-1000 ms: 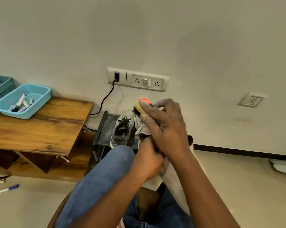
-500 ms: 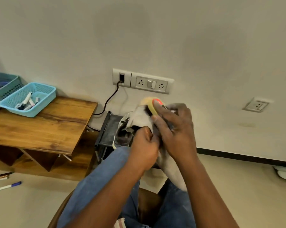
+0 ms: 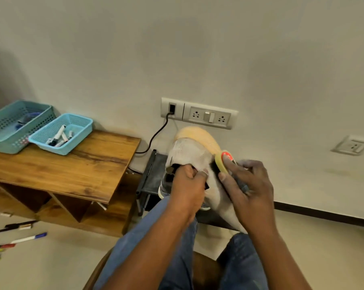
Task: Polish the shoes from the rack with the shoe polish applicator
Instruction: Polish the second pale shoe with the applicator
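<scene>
Holding the shoe (image 3: 189, 151) up in front of you, your left hand (image 3: 187, 185) has its fingers curled into the opening, and your thumb pinches the pale cloth edge. The shoe is tipped so its tan sole (image 3: 200, 137) faces up and away from you, toward the wall. Your right hand (image 3: 248, 189) grips the shoe polish applicator (image 3: 224, 162), a round yellow thing with a red top. Your fingers are wrapped around it, and its dark underside touches the side of the shoe, just to the right of your left thumb.

Both hands are raised above your knees. You are wearing blue jeans (image 3: 147, 237) and sitting on a brown seat (image 3: 204, 266).

Behind your hands, down low against the wall, stands the dark shoe rack (image 3: 153, 174). Another shoe (image 3: 165, 185) sits on it, mostly hidden by your left hand.

On the wall above the rack is a switch board (image 3: 200, 115) with a black cable (image 3: 156, 135) plugged into it. A second socket (image 3: 352, 145) is further right.

On your left is a wooden table (image 3: 72, 164). Two blue baskets sit on it side by side: a small basket (image 3: 61, 132) with markers inside, and a bigger basket (image 3: 15, 126) beside it. Some pens (image 3: 28, 238) lie on the floor by the table.
</scene>
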